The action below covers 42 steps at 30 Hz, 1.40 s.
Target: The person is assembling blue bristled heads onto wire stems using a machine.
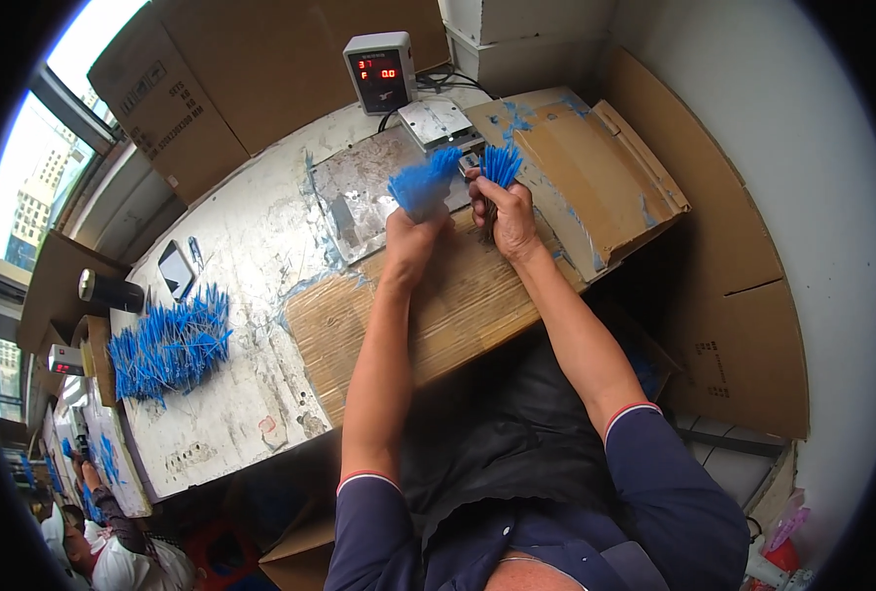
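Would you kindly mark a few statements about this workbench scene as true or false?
1. Each hand holds a bundle of blue strips. True: left hand grips one blue bundle, right hand another.
2. The small scale carries a heap of strips. False: its platform is bare.
3. A loose pile of blue strips lies on the table's left part. True.
4. The hands work over a green mat. False: brown cardboard lies beneath them.
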{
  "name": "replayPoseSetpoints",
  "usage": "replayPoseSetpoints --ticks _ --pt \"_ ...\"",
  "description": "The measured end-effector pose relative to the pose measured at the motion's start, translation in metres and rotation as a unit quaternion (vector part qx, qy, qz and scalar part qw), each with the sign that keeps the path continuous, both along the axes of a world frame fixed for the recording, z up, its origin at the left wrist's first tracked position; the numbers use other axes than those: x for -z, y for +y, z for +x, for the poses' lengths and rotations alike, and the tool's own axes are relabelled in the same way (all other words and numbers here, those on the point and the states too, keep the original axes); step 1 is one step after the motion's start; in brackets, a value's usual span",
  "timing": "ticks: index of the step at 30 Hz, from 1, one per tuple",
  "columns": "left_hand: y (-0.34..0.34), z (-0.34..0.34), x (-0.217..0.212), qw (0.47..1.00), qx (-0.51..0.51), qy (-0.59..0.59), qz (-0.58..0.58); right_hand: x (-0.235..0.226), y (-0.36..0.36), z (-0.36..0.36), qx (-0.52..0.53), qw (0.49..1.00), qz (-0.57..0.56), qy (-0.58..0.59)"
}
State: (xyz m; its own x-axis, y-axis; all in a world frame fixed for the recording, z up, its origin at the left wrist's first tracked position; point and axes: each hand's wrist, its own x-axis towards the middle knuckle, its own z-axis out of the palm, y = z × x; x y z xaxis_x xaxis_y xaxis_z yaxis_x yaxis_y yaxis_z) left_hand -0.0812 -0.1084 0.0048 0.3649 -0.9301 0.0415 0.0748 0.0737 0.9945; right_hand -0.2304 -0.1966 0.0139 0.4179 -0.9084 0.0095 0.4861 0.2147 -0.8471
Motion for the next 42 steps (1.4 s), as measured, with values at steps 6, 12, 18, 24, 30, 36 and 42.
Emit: replayPoseSetpoints --ticks 6,12,18,24,30,36,42 --pt "-0.007 0.003 0.006 0.994 -0.074 0.053 -0.055 0.016 0.004 0.010 0.026 0.998 -0.013 0.051" --pt "-0.008 0.005 0.008 0.987 -0.114 0.087 -0.069 0.003 0.010 0.012 0.076 0.992 -0.059 0.078" --pt "-0.009 0.000 0.005 0.986 -0.129 0.071 -0.075 0.021 0.017 0.012 0.033 0.990 -0.078 0.111" --pt "-0.005 0.001 -0.002 0.989 -0.121 0.083 -0.030 0.001 0.034 0.020 -0.028 0.980 -0.102 0.171" --pt "-0.004 -0.001 -0.010 0.983 -0.119 0.132 -0.054 0.012 0.028 0.009 -0.061 0.992 -0.046 0.097" --pt "-0.006 0.002 0.002 0.983 -0.119 0.119 -0.075 0.003 0.032 -0.001 -0.097 0.984 -0.025 0.146" --pt "-0.016 0.009 0.015 0.950 -0.277 0.116 -0.087 0.005 0.008 0.001 0.008 0.988 -0.010 0.155"
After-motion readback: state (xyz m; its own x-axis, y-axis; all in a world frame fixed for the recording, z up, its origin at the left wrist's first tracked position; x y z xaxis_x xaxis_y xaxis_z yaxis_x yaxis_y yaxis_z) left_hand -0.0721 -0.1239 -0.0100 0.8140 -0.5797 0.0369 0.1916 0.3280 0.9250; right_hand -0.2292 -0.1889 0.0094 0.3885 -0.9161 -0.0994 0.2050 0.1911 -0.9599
